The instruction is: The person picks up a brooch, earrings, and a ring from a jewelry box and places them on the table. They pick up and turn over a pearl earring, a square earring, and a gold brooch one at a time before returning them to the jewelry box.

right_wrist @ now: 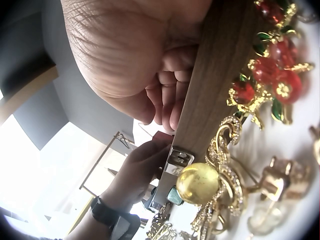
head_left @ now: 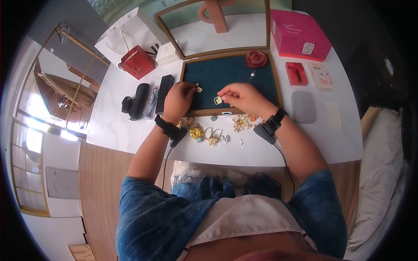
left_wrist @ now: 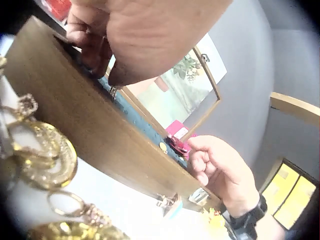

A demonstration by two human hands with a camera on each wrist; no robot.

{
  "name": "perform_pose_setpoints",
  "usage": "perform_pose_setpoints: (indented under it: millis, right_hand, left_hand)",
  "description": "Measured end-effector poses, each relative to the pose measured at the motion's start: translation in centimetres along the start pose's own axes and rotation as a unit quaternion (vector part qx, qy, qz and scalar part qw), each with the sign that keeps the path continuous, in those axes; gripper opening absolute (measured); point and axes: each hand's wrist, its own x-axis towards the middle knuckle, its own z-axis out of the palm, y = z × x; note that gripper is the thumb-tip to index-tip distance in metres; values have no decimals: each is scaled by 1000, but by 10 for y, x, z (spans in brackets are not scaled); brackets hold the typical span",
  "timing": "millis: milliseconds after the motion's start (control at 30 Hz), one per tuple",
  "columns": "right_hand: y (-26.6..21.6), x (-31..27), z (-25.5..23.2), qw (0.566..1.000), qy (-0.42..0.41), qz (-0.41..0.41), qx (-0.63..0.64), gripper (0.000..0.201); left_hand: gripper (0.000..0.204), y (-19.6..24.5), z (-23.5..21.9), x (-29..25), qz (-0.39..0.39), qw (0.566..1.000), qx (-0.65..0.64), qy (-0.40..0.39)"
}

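A wooden jewelry box [head_left: 230, 69] with a dark teal lining lies in front of me, its glass lid [head_left: 235, 37] raised. Over its left half, my left hand [head_left: 177, 102] pinches a small gold earring [head_left: 199, 89] at the fingertips. Thumb and fingers of my right hand [head_left: 246, 98] grip a square gold-rimmed earring [head_left: 217, 100] low over the lining. A red rose ornament [head_left: 256, 58] and a silver ball piece [head_left: 253, 74] sit inside at the upper right. In the wrist views, the hands' own palms hide most of both earrings.
Along the box's front lie a gold flower brooch [head_left: 240, 123], a gold beaded ball [head_left: 197, 132], a red-bead brooch [right_wrist: 280, 70] and several small pieces. A black case [head_left: 164, 93] and red bag [head_left: 137, 62] stand left; a pink box [head_left: 300, 35] and red box [head_left: 296, 74] right.
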Motion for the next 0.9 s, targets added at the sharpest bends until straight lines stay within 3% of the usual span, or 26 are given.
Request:
perform_pose_setpoints:
  millis: [133,333,433,533,900]
  right_hand:
    - [0,-1,1,1000,2,1,3,20]
    - [-2,0,-2,1000,14,2,18,20]
    - [-2,2,-5,997,51,12,51,20]
    - [3,4,-9,994,82,5,72,20]
    - [0,2,-7,995,74,22,70,19]
  left_hand:
    - [12,15,-2,-5,71,997,29,-12]
    - [10,25,-6,-13,89,996,14,25]
    - [11,37,-22,-23,98,995,-7,-4]
    - [14,49,-33,-34,47,992,-85,-83]
    - [29,63,8,-3,13,995,-44,-85]
